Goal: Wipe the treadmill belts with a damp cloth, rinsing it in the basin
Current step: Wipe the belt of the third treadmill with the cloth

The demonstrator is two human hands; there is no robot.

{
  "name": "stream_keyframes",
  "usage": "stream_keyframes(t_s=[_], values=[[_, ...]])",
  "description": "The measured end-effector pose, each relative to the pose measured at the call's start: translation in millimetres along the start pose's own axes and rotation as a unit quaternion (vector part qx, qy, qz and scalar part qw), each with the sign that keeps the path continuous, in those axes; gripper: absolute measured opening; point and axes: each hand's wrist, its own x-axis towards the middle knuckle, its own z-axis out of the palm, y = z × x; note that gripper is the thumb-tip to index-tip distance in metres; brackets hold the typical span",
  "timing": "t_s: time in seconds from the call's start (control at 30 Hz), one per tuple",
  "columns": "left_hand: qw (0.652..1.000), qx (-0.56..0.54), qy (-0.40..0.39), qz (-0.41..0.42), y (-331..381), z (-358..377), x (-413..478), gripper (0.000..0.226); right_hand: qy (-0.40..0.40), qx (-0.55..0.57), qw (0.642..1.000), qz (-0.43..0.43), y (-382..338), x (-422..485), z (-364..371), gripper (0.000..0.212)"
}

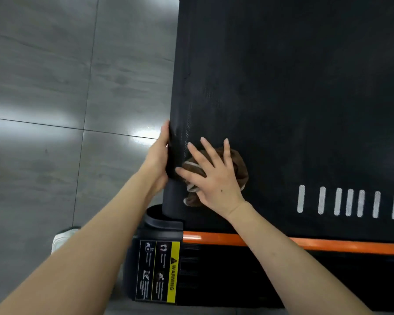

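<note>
A black treadmill belt (293, 98) fills the right side of the head view, with white dash marks near its rear end. A bunched brown cloth with pale stripes (238, 164) lies on the belt close to its left edge. My right hand (214, 176) presses flat on the cloth, fingers spread. My left hand (159, 155) grips the black side rail (176, 142) of the treadmill from the outside, thumb on top. No basin shows in this frame.
Grey floor tiles (43, 87) lie to the left of the treadmill. An orange strip (350, 245) and a black end cover with a yellow warning label (172, 272) close the treadmill's rear end. A white shoe (62, 237) stands on the floor by the corner.
</note>
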Motion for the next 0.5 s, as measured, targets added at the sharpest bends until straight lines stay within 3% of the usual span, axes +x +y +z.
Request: stream_keyframes(t_s=[0.13, 0.2, 0.27, 0.4, 0.5], values=[[0.998, -0.040, 0.003, 0.048, -13, 8, 18, 0.049, 0.091, -0.003, 0.994, 0.063, 45, 100, -4, 0.037], [0.997, -0.016, 0.023, 0.078, -10, 8, 35, 0.048, 0.113, -0.012, 0.984, 0.139, 81, 157, -13, 0.038], [0.996, 0.021, 0.033, 0.086, 0, 8, 50, 0.054, 0.114, -0.027, 0.980, 0.161, 99, 184, -17, 0.036], [0.990, 0.062, 0.076, 0.104, 25, 18, 79, 0.077, 0.129, -0.034, 0.975, 0.179, 79, 137, -10, 0.047], [0.973, 0.130, 0.128, 0.139, 44, 31, 72, 0.055, 0.097, -0.005, 0.980, 0.173, 58, 95, -9, 0.054]])
